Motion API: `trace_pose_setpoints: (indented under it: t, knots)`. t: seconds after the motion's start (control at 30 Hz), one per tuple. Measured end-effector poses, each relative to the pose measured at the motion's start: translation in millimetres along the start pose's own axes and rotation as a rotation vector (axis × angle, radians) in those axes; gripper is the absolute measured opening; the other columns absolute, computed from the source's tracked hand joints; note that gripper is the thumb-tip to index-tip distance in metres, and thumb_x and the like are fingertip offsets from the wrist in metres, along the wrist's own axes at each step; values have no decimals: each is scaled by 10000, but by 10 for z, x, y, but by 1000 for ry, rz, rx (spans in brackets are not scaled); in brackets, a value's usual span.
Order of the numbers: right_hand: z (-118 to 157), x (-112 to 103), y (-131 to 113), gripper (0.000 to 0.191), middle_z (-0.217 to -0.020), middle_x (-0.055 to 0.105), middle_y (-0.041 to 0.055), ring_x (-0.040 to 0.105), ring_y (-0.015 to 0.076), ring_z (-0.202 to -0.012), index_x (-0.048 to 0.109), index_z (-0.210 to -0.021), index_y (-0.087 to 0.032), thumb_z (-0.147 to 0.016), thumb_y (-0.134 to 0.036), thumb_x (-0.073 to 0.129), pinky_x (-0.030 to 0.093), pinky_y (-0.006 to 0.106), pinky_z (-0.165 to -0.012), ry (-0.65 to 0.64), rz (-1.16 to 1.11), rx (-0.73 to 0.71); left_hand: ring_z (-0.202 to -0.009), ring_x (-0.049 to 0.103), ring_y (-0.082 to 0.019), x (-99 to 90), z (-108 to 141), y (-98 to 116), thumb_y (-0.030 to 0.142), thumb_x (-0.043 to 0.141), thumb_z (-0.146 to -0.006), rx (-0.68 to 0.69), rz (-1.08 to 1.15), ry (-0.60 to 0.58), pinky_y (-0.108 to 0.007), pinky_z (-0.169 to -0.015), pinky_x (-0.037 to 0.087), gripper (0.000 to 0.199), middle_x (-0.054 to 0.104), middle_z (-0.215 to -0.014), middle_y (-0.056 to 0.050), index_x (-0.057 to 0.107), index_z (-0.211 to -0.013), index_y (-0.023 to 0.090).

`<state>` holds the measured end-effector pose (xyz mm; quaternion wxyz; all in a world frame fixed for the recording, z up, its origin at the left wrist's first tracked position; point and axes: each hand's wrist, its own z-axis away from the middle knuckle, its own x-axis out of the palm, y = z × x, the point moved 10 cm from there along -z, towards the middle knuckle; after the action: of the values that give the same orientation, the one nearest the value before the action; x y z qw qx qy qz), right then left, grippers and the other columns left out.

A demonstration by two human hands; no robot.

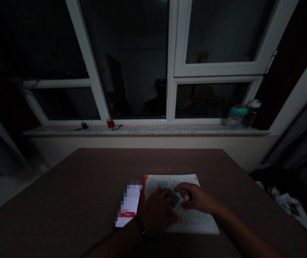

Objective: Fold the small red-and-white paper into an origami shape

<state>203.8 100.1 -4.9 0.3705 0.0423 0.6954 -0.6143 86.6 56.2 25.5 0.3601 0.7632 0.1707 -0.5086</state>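
Observation:
A printed book or booklet [196,224] with an orange-red edge lies on the table in front of me. My left hand [157,209], with a dark band at its wrist, rests over the page with fingers bent. Its fingertips hold a small flat grey piece [173,199] whose kind I cannot make out, and something reddish shows by the thumb. To its right, my right hand [193,199] hovers over or touches the page, fingers curled inward. A small pale spot shows between its fingertips; the dim light hides what it is.
A lit phone [130,200] lies left of the book on the brown table [94,179]. On the stone sill [153,130] stand a bottle with a teal lid [236,116], a clear bottle [251,113], a red jar [110,123] and a small dark bottle [84,125]. Papers [290,204] lie at right.

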Motion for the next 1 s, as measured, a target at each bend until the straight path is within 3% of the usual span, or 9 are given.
trace_pose_setpoints:
  t: [0.17, 0.4, 0.57, 0.8, 0.9, 1.0]
  knots:
    - [5, -87, -173, 414, -982, 599, 10, 580, 162, -886, 644, -1005, -212, -646, -17, 574, 467, 246, -771, 80, 70, -156, -1127, 483, -261, -31, 1, 67, 342, 778, -784, 41, 33, -7, -373, -982, 368, 418, 570, -1229, -36, 573, -1130, 228]
    - [23, -138, -289, 453, -1044, 596, 38, 582, 179, -956, 618, -1033, -214, -660, 11, 491, 467, 267, -813, 139, 114, -281, -1265, 428, -276, 27, 29, 38, 331, 745, -811, 76, 26, -18, -406, -1071, 313, 494, 500, -1386, -56, 529, -1245, 237]
    - [64, -80, -367, 357, -1014, 598, 44, 554, 197, -995, 611, -955, -206, -684, 5, 513, 433, 302, -883, 121, 269, -341, -1302, 405, -268, 43, 43, 47, 314, 714, -839, 97, 35, -64, -399, -1097, 297, 554, 476, -1420, -68, 480, -1335, 232]
    - [78, -63, -396, 92, -984, 605, 56, 556, 225, -967, 638, -935, -215, -845, -211, 618, 407, 332, -853, 72, 497, -338, -1271, 434, -265, 25, 32, 104, 259, 688, -825, 137, 53, -76, -404, -1081, 328, 657, 488, -1397, -56, 397, -1414, 264]
    - [49, -106, -374, 72, -927, 611, 53, 567, 204, -891, 626, -908, -199, -889, -236, 568, 415, 304, -788, 111, 443, -338, -1277, 437, -262, 21, 33, 103, 229, 664, -813, 133, 53, -81, -403, -1091, 326, 583, 496, -1392, -69, 445, -1354, 236]
    - [-13, -209, -240, 183, -779, 578, 20, 537, 158, -708, 585, -796, -186, -927, -280, 497, 404, 256, -651, 227, 291, -262, -1303, 422, -262, 31, 43, 74, 211, 635, -812, 121, 52, -90, -410, -1100, 324, 481, 485, -1409, -79, 494, -1271, 220]
